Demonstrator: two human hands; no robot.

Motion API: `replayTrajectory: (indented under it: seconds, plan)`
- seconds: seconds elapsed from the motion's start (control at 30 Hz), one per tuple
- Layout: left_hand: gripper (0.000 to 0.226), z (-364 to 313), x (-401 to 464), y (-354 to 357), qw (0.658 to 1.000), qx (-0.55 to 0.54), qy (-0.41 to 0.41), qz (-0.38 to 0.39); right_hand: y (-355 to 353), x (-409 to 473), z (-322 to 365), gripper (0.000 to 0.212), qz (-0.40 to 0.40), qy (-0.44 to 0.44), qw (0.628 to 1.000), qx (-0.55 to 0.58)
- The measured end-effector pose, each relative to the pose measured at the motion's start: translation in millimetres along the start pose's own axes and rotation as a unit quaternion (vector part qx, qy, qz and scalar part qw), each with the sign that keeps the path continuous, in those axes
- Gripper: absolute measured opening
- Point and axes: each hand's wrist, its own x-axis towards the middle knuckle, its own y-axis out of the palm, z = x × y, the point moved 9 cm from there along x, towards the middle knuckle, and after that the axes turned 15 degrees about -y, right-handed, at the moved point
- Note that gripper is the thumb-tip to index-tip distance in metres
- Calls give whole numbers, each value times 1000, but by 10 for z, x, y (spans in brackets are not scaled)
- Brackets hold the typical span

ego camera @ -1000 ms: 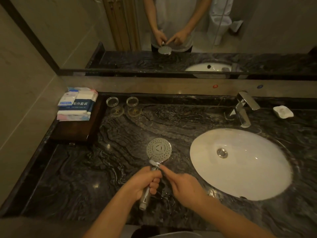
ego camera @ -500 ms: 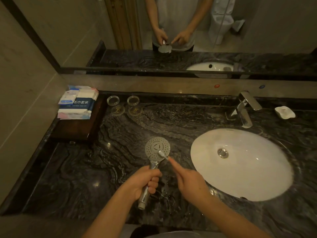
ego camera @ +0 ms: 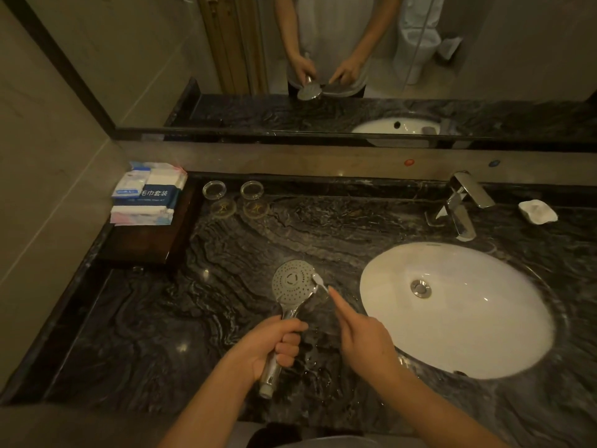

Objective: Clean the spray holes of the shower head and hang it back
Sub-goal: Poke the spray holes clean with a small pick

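Observation:
A chrome shower head [ego camera: 292,282] with a round, dotted spray face points up over the dark marble counter [ego camera: 161,318]. My left hand [ego camera: 274,345] grips its handle, whose end sticks out below my fist. My right hand [ego camera: 361,337] holds a small white toothbrush [ego camera: 319,282], index finger stretched along its handle. The bristle end touches the right edge of the spray face. Most of the brush handle is hidden under my fingers.
A white oval sink [ego camera: 458,305] lies to the right, with a chrome faucet [ego camera: 462,205] and a white soap dish [ego camera: 538,211] behind it. At the back left are stacked packets [ego camera: 148,195] on a dark tray and two small glass dishes [ego camera: 232,190]. A mirror [ego camera: 323,59] runs along the wall.
The brush head has moved from the neck of the shower head up onto its spray face, now at the right edge. My left hand keeps its grip on the handle.

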Motion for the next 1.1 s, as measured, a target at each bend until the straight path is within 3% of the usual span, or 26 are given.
replayTrajectory:
  seconds: [0.2, 0.47, 0.63, 0.87, 1.03, 1.1]
  plan:
    - [29, 16, -7, -33, 1000, 17, 1, 0, 168, -142, 244, 69, 66, -62, 996, 6]
    - [28, 34, -48, -53, 999, 39, 10, -6, -94, 156, 48, 67, 22, -13, 1000, 1]
    - [27, 39, -64, -57, 998, 51, 13, -16, 226, -46, 287, 71, 106, -82, 991, -12]
    - [20, 6, -87, -96, 992, 111, 32, -55, -113, 176, 47, 69, 14, 10, 1000, -14]
    - [17, -9, -73, -118, 988, 131, 38, -79, 151, 2, 270, 72, 95, -59, 993, -29]
    - [18, -6, -58, -123, 988, 124, 40, -78, 135, 3, 243, 71, 91, -61, 993, -41]
